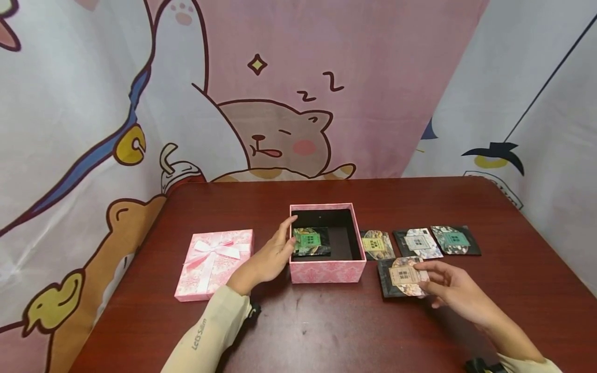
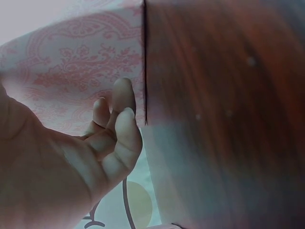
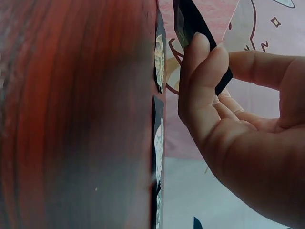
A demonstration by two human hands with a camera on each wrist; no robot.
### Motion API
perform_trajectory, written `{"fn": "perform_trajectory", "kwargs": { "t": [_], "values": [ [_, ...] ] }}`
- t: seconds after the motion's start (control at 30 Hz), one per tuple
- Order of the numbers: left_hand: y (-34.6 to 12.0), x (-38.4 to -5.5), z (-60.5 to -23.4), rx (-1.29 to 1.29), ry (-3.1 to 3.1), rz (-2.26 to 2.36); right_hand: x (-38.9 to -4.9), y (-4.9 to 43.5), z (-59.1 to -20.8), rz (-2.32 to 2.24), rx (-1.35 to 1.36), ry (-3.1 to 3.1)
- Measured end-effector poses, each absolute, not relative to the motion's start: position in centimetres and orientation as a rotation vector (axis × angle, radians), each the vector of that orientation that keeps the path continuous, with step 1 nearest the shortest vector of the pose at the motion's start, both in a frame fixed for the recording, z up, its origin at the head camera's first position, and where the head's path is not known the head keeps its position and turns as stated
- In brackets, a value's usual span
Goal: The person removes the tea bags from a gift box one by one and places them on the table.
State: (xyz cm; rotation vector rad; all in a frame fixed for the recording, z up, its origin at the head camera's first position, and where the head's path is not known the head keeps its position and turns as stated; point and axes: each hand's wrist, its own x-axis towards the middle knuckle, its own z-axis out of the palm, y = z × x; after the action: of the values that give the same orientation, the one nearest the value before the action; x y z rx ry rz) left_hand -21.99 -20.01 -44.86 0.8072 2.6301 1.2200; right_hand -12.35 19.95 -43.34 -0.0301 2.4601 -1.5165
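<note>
A pink patterned box (image 1: 326,272) with a dark inside stands without its lid at the middle of the table. Inside it, toward the left, lies a flat black sachet with a green label (image 1: 308,241). My left hand (image 1: 270,256) rests along the box's left wall, fingers slightly bent against it; the left wrist view shows this wall (image 2: 86,62) close up. To the right of the box, my right hand (image 1: 459,292) pinches a black sachet with a beige label (image 1: 403,277) by its right side. In the right wrist view, thumb and fingers hold this dark sachet (image 3: 195,21), lifted off the table.
The pink lid with a ribbon bow (image 1: 216,259) lies left of the box. Behind the held sachet lie a yellow-labelled sachet (image 1: 377,244), a white-labelled sachet (image 1: 418,242) and a teal-labelled sachet (image 1: 455,239). A cartoon-printed curtain (image 1: 373,93) hangs behind the brown table (image 1: 326,331).
</note>
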Motion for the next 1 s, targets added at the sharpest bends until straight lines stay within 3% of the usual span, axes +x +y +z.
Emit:
{"fn": "perform_trajectory", "kwargs": {
  "t": [1.0],
  "values": [
    [-20.02, -21.83, -44.68, 0.782, 2.631, 1.219, -12.11, 20.34, -43.68, -1.366, 0.003, 2.541]
  ]
}}
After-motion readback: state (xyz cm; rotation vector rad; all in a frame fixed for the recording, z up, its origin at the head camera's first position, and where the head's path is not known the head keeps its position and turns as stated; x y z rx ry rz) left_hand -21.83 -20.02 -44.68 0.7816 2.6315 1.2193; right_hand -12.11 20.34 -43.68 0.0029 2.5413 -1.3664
